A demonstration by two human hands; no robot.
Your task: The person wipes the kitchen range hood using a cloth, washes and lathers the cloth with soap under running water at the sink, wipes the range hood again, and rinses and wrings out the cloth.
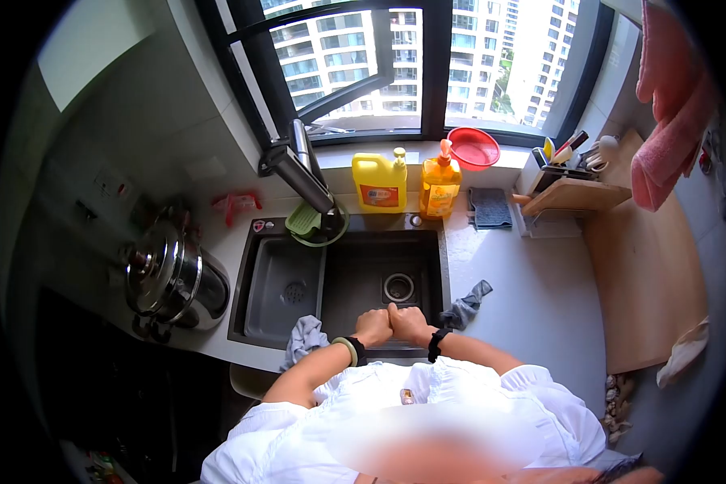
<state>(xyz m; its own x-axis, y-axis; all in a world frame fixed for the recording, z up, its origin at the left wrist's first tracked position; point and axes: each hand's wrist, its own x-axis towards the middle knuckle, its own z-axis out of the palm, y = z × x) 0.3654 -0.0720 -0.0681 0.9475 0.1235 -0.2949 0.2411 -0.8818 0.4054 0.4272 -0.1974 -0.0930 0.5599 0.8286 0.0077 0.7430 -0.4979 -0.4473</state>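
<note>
My left hand (373, 328) and my right hand (410, 325) meet knuckle to knuckle over the front of the dark sink (355, 270). Both are closed, with fingers curled; whatever may be inside them is hidden. Left of my left hand, a light grey cloth (305, 342) drapes over the sink's front rim. A darker grey cloth (466, 305) lies crumpled by the right rim, near my right hand. Beneath my hands the basin shows a round drain (398, 287). A grey draining tray (285, 289) fills the sink's left side.
Behind the sink stand a tall faucet (300, 173), a yellow jug (380, 184), an orange pump bottle (440, 187) and a red bowl (473, 148). A steel pot (177, 274) is at left. Cutting boards (645, 266) and a knife holder (561, 165) stand at right.
</note>
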